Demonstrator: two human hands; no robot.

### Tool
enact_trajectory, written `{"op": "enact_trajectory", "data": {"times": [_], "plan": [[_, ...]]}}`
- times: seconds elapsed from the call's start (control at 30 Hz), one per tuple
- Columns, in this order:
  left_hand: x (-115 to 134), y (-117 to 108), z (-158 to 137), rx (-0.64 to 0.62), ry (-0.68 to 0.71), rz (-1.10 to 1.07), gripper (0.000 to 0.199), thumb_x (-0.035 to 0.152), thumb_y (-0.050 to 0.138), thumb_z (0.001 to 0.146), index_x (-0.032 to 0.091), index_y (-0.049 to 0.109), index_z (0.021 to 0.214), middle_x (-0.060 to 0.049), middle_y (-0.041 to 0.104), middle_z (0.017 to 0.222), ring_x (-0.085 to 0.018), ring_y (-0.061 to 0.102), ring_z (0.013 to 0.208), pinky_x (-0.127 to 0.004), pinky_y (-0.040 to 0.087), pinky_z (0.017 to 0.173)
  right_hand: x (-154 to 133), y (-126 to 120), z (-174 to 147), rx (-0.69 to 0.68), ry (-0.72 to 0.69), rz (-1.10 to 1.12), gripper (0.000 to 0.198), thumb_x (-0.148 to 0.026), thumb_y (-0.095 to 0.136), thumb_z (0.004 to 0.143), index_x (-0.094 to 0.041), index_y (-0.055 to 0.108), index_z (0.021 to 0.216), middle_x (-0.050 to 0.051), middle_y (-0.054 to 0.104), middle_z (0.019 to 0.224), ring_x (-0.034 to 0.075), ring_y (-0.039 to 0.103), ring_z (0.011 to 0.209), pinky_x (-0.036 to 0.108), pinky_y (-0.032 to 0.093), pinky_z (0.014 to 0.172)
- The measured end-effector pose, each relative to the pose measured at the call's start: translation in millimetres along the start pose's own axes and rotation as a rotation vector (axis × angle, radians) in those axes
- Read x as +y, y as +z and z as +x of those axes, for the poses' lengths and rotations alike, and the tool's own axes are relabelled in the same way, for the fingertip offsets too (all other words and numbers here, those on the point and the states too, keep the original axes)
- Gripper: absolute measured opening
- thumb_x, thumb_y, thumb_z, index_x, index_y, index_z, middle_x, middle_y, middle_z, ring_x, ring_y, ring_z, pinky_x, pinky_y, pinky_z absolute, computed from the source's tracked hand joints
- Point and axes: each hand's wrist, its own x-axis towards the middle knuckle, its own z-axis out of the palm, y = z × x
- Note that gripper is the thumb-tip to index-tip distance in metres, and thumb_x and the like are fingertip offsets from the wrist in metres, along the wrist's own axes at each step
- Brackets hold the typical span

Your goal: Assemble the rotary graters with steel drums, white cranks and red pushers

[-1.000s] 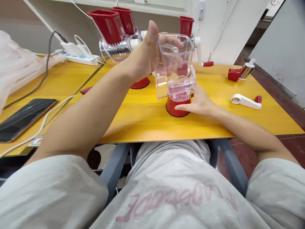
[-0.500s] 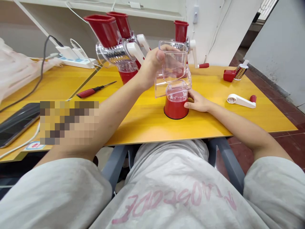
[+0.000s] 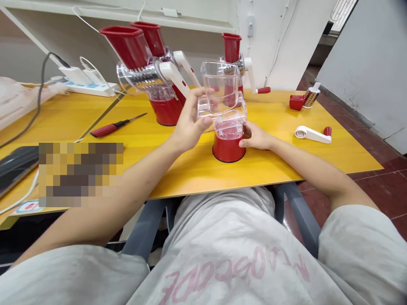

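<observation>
In front of me on the table stands a rotary grater without drum or crank: a clear plastic housing (image 3: pixel 221 91) with a square feed chute on top, over a red round base (image 3: pixel 228 147). My left hand (image 3: pixel 193 118) is closed on the housing's left side, its thumb in front and its fingers behind the clear plastic. Against the right side of the base rests my right hand (image 3: pixel 257 136), curled around it with some fingers hidden behind. A white crank handle (image 3: pixel 313 134) with a red knob lies to the right.
Two assembled graters with red hoppers (image 3: pixel 127 46) stand at the left, another grater (image 3: pixel 231 48) behind. A red pusher (image 3: pixel 296 102) and a metal grating drum (image 3: pixel 310 97) lie far right. A screwdriver (image 3: pixel 108 129), power strip (image 3: pixel 90 87) and phone (image 3: pixel 19 165) are on the left.
My left hand has slid down from the chute's upper rim to the housing's lower left side. My right hand stays on the base. The view has shifted slightly.
</observation>
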Motion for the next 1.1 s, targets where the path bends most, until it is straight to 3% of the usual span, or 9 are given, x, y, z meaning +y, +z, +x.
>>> {"op": "enact_trajectory", "data": {"times": [0.17,0.27,0.43,0.6,0.77,0.9,1.1], "plan": [[-3.2,15.5,-14.4,0.047,-0.030,0.063,0.109,0.107,0.096,0.092,0.034,0.068,0.168,-0.019,0.084,0.143,-0.046,0.089,0.132,-0.052,0.079,0.095,-3.2,-1.2,7.0,-0.001,0.036,0.114,0.123,-0.128,0.082,0.080,-0.029,0.087,0.152,0.015,0.089,0.162,0.038,0.082,0.157,0.054,0.066,0.140],[-2.2,19.7,-12.6,0.080,-0.003,0.065,0.102,0.101,0.095,0.097,0.034,0.068,0.168,-0.018,0.084,0.137,-0.042,0.090,0.122,-0.047,0.078,0.088,-5.8,0.8,7.4,0.085,0.152,0.177,0.121,-0.134,0.063,0.086,-0.029,0.091,0.139,0.014,0.094,0.148,0.036,0.089,0.142,0.053,0.072,0.131],[-2.4,23.0,-15.5,0.103,0.058,0.099,0.099,0.103,0.090,0.101,0.034,0.067,0.168,-0.016,0.082,0.137,-0.041,0.089,0.123,-0.049,0.079,0.094,-3.8,7.5,9.6,0.140,0.173,0.204,0.107,-0.123,0.087,0.083,-0.031,0.091,0.137,0.010,0.096,0.142,0.037,0.090,0.138,0.056,0.074,0.129],[-6.9,24.6,-18.0,0.101,0.062,0.094,0.103,0.108,0.084,0.101,0.033,0.064,0.169,-0.017,0.081,0.140,-0.041,0.087,0.127,-0.053,0.077,0.104,-7.3,8.4,10.0,0.147,0.147,0.203,0.102,-0.116,0.095,0.083,-0.032,0.087,0.139,0.009,0.093,0.154,0.036,0.088,0.144,0.052,0.075,0.128],[-6.5,24.2,-17.9,0.096,0.055,0.090,0.104,0.108,0.084,0.101,0.033,0.064,0.169,-0.017,0.079,0.141,-0.042,0.085,0.130,-0.054,0.075,0.108,-19.0,-0.6,4.6,0.276,0.122,0.015,0.090,-0.106,0.093,0.092,-0.029,0.081,0.139,0.011,0.092,0.147,0.034,0.085,0.130,0.048,0.079,0.112],[-4.1,23.5,-16.5,0.094,0.054,0.089,0.102,0.105,0.088,0.100,0.033,0.066,0.168,-0.016,0.080,0.139,-0.040,0.085,0.125,-0.052,0.076,0.106,-30.7,-17.4,2.0,0.439,0.025,-0.154,0.069,-0.086,0.087,0.103,-0.032,0.078,0.146,0.011,0.090,0.145,0.034,0.083,0.131,0.053,0.074,0.122],[-2.6,25.4,-15.7,0.102,0.052,0.066,0.100,0.103,0.091,0.099,0.034,0.068,0.167,-0.016,0.081,0.137,-0.039,0.086,0.121,-0.050,0.077,0.099,-39.9,-61.2,-1.2,0.661,-0.091,-0.465,0.063,-0.084,0.076,0.110,-0.033,0.078,0.146,0.014,0.088,0.149,0.038,0.082,0.144,0.056,0.070,0.127]]}}
